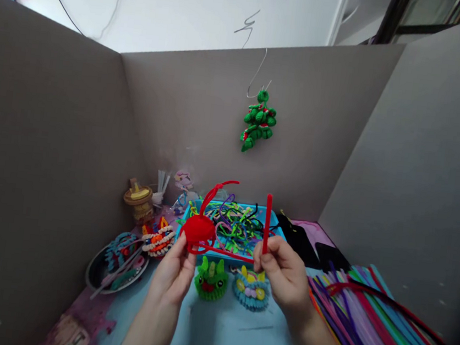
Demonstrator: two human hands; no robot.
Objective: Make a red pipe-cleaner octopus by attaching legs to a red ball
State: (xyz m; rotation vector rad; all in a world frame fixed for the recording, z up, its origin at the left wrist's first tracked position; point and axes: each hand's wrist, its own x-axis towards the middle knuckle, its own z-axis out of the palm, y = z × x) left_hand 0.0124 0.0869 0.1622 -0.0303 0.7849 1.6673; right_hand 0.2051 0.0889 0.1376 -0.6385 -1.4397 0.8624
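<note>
My left hand [173, 277] pinches a round red pipe-cleaner ball [198, 229] from below, and loose red ends curl up from the ball's top. My right hand [284, 275] is closed on a red pipe cleaner [267, 221] that stands upright from its fingers. A red strand runs from the ball across to my right hand. Both hands hover above a light blue table [228, 333], just in front of a green horned pipe-cleaner figure [211, 281] and a blue and yellow one [251, 288].
A blue tray [278, 222] of mixed pipe-cleaner scraps sits behind the hands. A big fan of coloured pipe cleaners [366, 321] lies at right. A metal bowl [96, 276] with figures and an orange-white figure [158, 239] are at left. Grey cardboard walls enclose the table; a green figure [258, 121] hangs on the back wall.
</note>
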